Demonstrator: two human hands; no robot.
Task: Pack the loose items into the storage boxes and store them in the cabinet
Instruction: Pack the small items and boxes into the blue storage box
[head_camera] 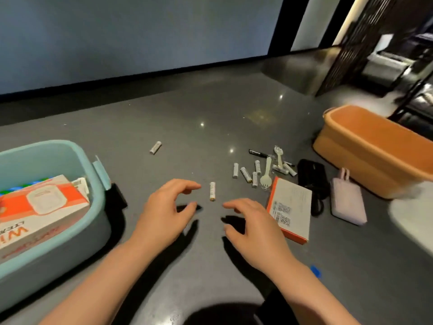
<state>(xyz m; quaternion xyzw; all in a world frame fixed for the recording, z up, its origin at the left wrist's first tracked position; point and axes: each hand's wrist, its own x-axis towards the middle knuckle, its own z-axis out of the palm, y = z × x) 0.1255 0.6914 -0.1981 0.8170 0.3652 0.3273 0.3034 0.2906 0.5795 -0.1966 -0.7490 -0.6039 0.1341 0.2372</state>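
While both hands hover low over the grey floor [187, 118], a single white battery [212, 191] lies between them, touching neither. The left hand [164, 214] has its fingers loosely curved and apart, holding nothing; the right hand [253, 228] is the same, spread and relaxed. It looks to me that one of them goes for this battery.

To the left stands the blue box [70, 148], with an orange-and-white carton [44, 207] already inside. Far right is the orange box [365, 146]; I cannot see its bottom. Between the right hand and that box lies the rest: a cluster of batteries [246, 173], two pale forks [267, 172], a black pen [259, 153], a second carton [290, 207], a black pouch [312, 177] and a pink pouch [348, 202]. One more battery [155, 147] lies alone, farther away.

The danger I see is rolling. A battery is round and the floor is smooth and shiny, so a fingertip that pushes its side instead of closing over it could send it away. Two hands reaching for one small thing could also bump each other.
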